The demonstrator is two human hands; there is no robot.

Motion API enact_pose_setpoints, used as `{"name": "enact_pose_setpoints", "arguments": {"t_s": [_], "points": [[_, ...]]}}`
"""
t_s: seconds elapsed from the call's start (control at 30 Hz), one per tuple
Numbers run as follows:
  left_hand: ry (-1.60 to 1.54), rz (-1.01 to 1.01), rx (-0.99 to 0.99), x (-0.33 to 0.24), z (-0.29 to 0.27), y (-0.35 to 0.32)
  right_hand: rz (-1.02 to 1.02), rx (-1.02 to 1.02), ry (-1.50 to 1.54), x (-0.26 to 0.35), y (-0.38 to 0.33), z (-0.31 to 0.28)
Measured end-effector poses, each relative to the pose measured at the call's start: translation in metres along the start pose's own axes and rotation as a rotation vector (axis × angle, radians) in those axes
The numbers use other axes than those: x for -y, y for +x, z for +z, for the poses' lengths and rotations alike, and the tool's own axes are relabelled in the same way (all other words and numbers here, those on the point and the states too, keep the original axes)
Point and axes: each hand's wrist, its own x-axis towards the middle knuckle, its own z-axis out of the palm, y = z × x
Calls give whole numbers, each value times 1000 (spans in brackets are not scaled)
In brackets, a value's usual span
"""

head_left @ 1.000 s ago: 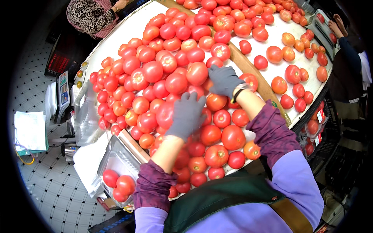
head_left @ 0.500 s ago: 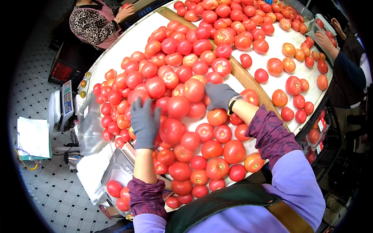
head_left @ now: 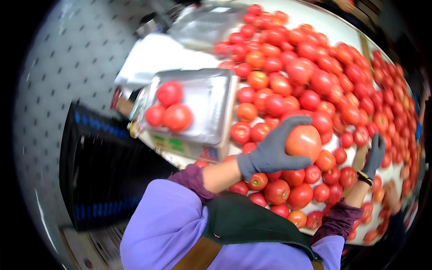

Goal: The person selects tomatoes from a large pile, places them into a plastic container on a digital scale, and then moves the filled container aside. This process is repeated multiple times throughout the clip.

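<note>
My gloved left hand (head_left: 274, 150) is wrapped round a big orange-red tomato (head_left: 303, 142) and holds it above the heap. Its thumb and fingers curve about the tomato's two sides. Farther right, my gloved right hand (head_left: 374, 157) hovers over the tomatoes with its fingers stretched out and nothing visible in it. Many red tomatoes (head_left: 310, 100) cover the white table around both hands. Three tomatoes (head_left: 178, 118) sit in a clear plastic tray (head_left: 202, 96), which rests on a box left of my left hand.
A black crate (head_left: 108, 175) with blue slots stands at the lower left on the tiled floor (head_left: 49, 99). White paper (head_left: 155, 58) and clear plastic trays (head_left: 204, 27) lie along the table's left side. Another person's hand (head_left: 392, 198) reaches in at the right.
The view has swung left, bringing the tray and crate further in. My left hand has taken hold of a big tomato and lifted it. My right hand has left the heap's middle.
</note>
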Motion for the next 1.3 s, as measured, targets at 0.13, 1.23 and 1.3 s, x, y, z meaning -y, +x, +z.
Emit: {"name": "enact_pose_setpoints", "arguments": {"t_s": [0.13,1.23,1.3], "points": [[266,48,-543,-20,-99,-40,355,136,-129,-125,71,7],[436,199,-152,10,-423,-98,824,1120,638,197,-279,236],[424,-47,-234,10,-405,-143,835,1119,689,195,-278,237]]}}
